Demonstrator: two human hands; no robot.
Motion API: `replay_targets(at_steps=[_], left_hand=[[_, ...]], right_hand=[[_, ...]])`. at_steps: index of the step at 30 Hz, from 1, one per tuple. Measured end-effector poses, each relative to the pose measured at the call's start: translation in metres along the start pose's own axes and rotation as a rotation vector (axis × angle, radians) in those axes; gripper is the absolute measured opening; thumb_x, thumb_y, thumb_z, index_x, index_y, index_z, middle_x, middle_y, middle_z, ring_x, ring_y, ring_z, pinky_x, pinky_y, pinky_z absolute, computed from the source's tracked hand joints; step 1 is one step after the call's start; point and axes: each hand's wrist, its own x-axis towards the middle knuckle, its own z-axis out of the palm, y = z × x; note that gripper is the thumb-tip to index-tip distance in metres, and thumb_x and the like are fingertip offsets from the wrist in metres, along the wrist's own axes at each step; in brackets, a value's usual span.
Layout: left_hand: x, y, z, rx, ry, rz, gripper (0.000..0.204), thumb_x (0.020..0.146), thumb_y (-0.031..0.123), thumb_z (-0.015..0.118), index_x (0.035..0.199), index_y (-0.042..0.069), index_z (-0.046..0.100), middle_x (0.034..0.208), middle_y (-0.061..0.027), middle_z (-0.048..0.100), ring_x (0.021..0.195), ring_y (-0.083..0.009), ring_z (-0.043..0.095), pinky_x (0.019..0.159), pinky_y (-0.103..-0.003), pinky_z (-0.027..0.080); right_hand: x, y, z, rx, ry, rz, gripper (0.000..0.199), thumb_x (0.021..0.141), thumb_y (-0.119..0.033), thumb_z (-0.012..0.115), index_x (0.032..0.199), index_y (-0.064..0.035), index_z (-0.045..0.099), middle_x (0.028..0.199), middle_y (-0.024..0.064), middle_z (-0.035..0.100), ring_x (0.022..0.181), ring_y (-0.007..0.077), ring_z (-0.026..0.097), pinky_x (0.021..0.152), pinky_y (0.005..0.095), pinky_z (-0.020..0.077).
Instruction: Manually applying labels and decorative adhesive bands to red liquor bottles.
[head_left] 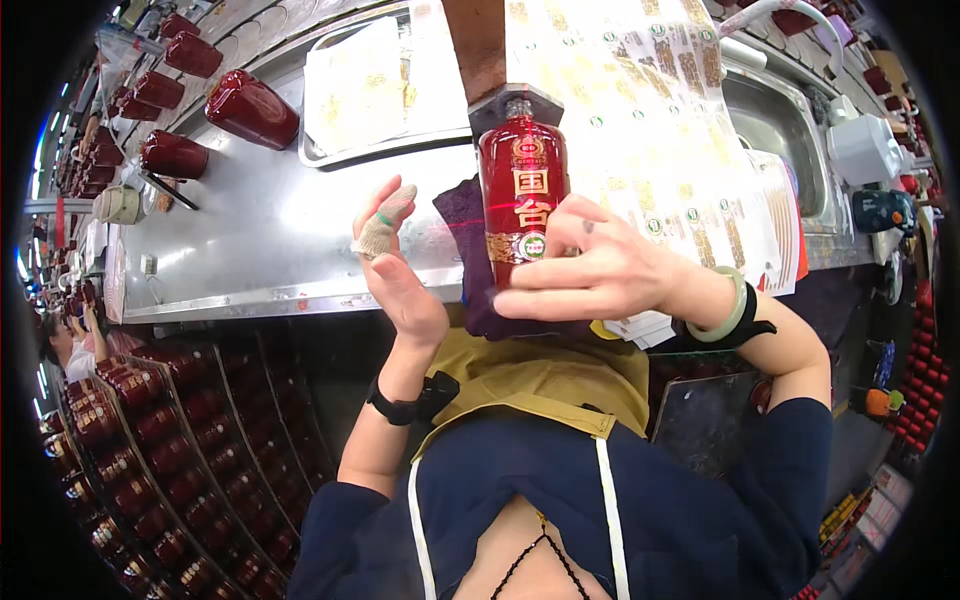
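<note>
Head view: the right hand (610, 262) bends its fingers against the bottle (508, 165); I cannot tell if they grip. The left hand (402, 285), released, is nearby. The bottle rests on cloth (464, 230) at the desk (250, 230).

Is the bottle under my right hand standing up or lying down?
Lying down: the bottle shows its front from above, neck pointing away.

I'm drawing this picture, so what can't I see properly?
- Head view: red bottle, part of its lower end hidden behind the right hand.
- Head view: label sheet, cut off by the top edge.
- Head view: far-left person, too small and blurred to tell what they hold.
</note>
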Motion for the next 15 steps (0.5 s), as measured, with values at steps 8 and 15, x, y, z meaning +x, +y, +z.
replay_targets(at_steps=[8,15], left_hand=[[-0.003,0.002,0.007,-0.062,-0.097,-0.054,0.069,0.112,0.055,0.021,0.127,-0.002,0.057,0.142,-0.0227,0.052,0.130,-0.0286,0.055,0.107,-0.045,0.047],[-0.003,0.003,0.013,-0.095,-0.080,-0.116,0.070,0.111,0.058,0.021,0.126,-0.001,0.056,0.141,-0.0228,0.053,0.129,-0.0291,0.055,0.105,-0.045,0.049]], right_hand=[[-0.012,0.023,-0.004,-0.323,0.283,0.289,0.018,0.087,-0.010,0.072,0.102,-0.0185,0.077,0.101,-0.0041,0.077,0.079,0.0133,0.060,0.084,0.0326,0.0428],[0.003,0.026,-0.007,-0.171,0.345,0.434,0.016,0.083,-0.012,0.076,0.099,-0.0158,0.076,0.097,-0.0015,0.077,0.073,0.0188,0.057,0.077,0.0325,0.0433]])
